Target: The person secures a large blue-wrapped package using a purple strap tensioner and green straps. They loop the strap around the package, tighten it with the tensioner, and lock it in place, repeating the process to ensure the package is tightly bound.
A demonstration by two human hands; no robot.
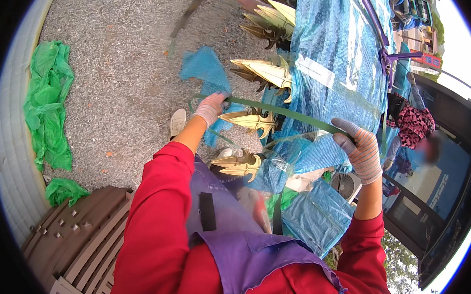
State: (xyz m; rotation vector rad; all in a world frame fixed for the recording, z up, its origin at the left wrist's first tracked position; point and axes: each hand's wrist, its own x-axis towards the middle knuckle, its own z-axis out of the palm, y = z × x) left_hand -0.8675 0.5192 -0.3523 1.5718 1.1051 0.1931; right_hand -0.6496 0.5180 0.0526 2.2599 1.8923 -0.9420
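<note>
A flat green strap (281, 110) stretches between my hands, across the near side of a long bundle wrapped in blue bubble wrap (323, 41). My left hand (211, 108), in a pale knitted glove, is closed around the strap's left end. From there a thin green length hangs down in a loop. My right hand (362, 152), in a striped knitted glove, grips the strap's other end with thumb and fingers against the wrapped bundle. Several gold spear-shaped points (266, 73) stick out of the bundle's left side, close to my left hand.
Loose blue bubble wrap (205, 69) lies on the gravel ground (120, 73). Green plastic sheeting (48, 103) rests along the pale wall at left. Brown slatted panels (85, 229) stand at lower left. Another person (412, 119) in patterned clothing is at the bundle's right side.
</note>
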